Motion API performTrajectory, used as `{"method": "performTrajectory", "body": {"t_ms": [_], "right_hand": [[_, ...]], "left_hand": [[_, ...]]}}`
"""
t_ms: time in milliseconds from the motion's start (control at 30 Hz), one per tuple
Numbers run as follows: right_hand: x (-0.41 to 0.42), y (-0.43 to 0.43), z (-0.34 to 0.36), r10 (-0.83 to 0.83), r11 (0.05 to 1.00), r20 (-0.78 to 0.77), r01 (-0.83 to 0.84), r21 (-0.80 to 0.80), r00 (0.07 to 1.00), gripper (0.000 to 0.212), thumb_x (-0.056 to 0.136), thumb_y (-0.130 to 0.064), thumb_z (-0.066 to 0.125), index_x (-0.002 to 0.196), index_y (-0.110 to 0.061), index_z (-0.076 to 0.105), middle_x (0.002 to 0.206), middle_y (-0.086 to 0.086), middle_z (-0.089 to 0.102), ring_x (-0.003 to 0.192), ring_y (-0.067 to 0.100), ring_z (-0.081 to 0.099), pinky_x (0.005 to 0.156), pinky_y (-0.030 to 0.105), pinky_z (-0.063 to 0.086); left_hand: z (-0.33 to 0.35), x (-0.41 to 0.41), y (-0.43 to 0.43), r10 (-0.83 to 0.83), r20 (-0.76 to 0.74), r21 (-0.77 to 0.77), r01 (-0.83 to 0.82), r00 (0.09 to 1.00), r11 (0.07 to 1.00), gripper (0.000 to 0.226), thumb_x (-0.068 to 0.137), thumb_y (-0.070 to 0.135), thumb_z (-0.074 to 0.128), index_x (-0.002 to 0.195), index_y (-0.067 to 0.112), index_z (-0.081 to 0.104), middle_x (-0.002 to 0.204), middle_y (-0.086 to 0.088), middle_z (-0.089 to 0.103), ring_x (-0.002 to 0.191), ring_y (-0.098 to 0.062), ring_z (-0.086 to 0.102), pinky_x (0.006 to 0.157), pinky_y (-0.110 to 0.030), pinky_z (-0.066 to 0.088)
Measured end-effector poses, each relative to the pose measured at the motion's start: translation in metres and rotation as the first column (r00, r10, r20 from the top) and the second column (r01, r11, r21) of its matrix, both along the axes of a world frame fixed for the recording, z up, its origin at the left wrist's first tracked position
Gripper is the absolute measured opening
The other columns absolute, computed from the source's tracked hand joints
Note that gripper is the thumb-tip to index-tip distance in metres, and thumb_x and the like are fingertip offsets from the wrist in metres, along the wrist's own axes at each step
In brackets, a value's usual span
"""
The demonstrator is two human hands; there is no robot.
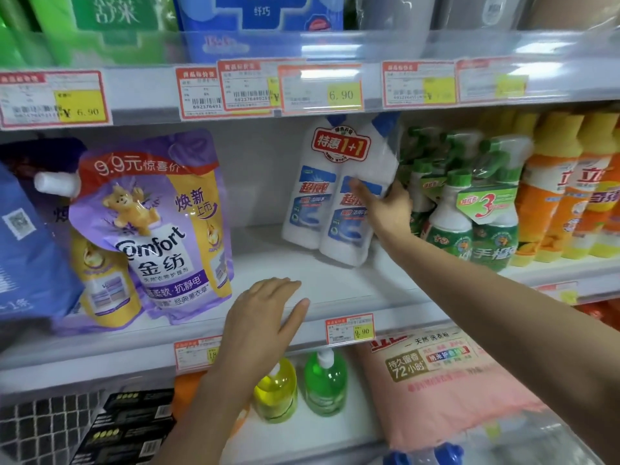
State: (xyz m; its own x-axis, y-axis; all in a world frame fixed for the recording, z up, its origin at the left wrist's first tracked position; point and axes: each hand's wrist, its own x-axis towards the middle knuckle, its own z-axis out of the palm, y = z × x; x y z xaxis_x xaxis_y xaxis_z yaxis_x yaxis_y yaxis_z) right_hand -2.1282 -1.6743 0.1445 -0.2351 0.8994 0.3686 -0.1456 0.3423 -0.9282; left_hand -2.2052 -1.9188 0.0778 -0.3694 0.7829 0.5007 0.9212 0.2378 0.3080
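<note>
A shrink-wrapped twin pack of white cleaner bottles (330,196) with blue caps and a red "1+1" sticker stands tilted on the middle shelf (335,283). My right hand (389,209) grips the pack's right bottle from the side, thumb across the blue label. My left hand (265,313) lies flat with straight fingers on the front edge of the same shelf, holding nothing.
Purple Comfort softener pouches (151,229) lean at the left beside a blue bag (27,250). Green spray bottles (469,209) and orange bottles (570,196) crowd the right. Below stand yellow (276,392) and green (325,384) pump bottles and a pink detergent bag (446,380). Price tags line the shelf edges.
</note>
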Motion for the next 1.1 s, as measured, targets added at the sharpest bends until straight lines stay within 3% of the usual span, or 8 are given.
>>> {"method": "performTrajectory", "body": {"t_ms": [200,333,433,500,700,900,1000,1100], "right_hand": [[0.026,-0.029,0.018,0.109,0.964,-0.208,-0.154,-0.215,0.972,0.022,0.081,-0.028,0.082,0.089,-0.017,0.065,0.096,0.009,0.075,0.082,0.025,0.075,0.078,0.048,0.062],[0.056,-0.064,0.011,0.198,0.918,-0.202,-0.253,-0.304,0.959,0.021,0.086,-0.031,0.076,0.083,-0.013,0.066,0.079,0.004,0.076,0.067,0.018,0.075,0.056,0.031,0.06],[0.083,-0.089,-0.001,0.224,0.904,-0.214,-0.284,-0.32,0.951,0.027,0.088,-0.033,0.073,0.09,-0.006,0.07,0.087,0.011,0.077,0.072,0.021,0.075,0.054,0.027,0.057],[0.099,-0.103,-0.012,0.236,0.911,-0.183,-0.283,-0.301,0.954,0.036,0.089,-0.035,0.07,0.101,-0.002,0.071,0.097,0.015,0.076,0.084,0.027,0.074,0.067,0.035,0.061],[0.155,-0.108,-0.017,0.28,0.929,-0.009,-0.274,-0.248,0.96,0.054,0.085,-0.055,0.063,0.125,-0.02,0.054,0.117,-0.002,0.069,0.1,0.014,0.069,0.083,0.033,0.058],[0.219,-0.081,-0.001,0.023,0.999,0.108,-0.027,0.032,0.994,0.074,0.082,-0.063,0.055,0.141,-0.02,0.043,0.133,-0.003,0.054,0.121,0.012,0.055,0.098,0.031,0.047],[0.237,-0.071,0.008,0.103,0.995,0.14,-0.104,-0.005,0.985,0.089,0.073,-0.076,0.051,0.131,-0.009,0.057,0.112,0.008,0.068,0.104,0.018,0.067,0.078,0.019,0.055],[0.249,-0.064,-0.001,0.121,0.989,0.063,-0.115,-0.094,0.991,0.1,0.07,-0.081,0.059,0.096,0.016,0.056,0.091,0.036,0.059,0.076,0.038,0.066,0.068,0.033,0.055]], "left_hand": [[0.019,0.018,0.004,0.049,0.386,0.292,-0.173,0.921,0.941,0.058,0.094,0.037,0.058,0.144,0.012,0.042,0.142,-0.006,0.05,0.131,-0.023,0.045,0.109,-0.031,0.031],[0.037,0.038,0.012,-0.234,0.808,0.446,-0.302,0.54,0.842,0.091,0.074,0.056,0.064,0.147,0.012,0.033,0.138,0.0,0.055,0.118,-0.01,0.056,0.095,-0.023,0.044],[0.044,0.053,0.017,-0.501,0.843,0.538,-0.366,0.198,0.759,0.05,0.076,0.048,0.069,0.116,0.018,0.061,0.11,-0.004,0.074,0.093,-0.014,0.072,0.078,-0.037,0.057],[0.04,0.064,0.019,-0.555,0.825,0.54,-0.45,0.112,0.712,0.029,0.08,0.04,0.072,0.101,0.021,0.066,0.098,-0.004,0.077,0.084,-0.018,0.074,0.07,-0.04,0.058],[0.03,0.093,0.015,-0.571,0.794,0.573,-0.567,0.208,0.592,0.05,0.059,0.045,0.082,0.101,0.02,0.067,0.098,-0.003,0.076,0.084,-0.02,0.075,0.066,-0.043,0.061],[0.036,0.121,0.002,-0.556,0.773,0.634,-0.36,0.305,0.684,0.048,0.063,0.045,0.087,0.101,0.023,0.068,0.1,-0.008,0.075,0.089,-0.028,0.074,0.063,-0.04,0.059],[0.044,0.138,-0.001,-0.54,0.733,0.65,-0.19,0.414,0.736,0.038,0.063,0.045,0.083,0.095,0.03,0.068,0.096,-0.005,0.076,0.084,-0.025,0.074,0.058,-0.031,0.057],[0.054,0.155,0.001,-0.558,0.675,0.656,-0.048,0.482,0.753,0.036,0.061,0.039,0.088,0.09,0.037,0.067,0.095,-0.001,0.076,0.083,-0.021,0.074,0.06,-0.028,0.057]]}}
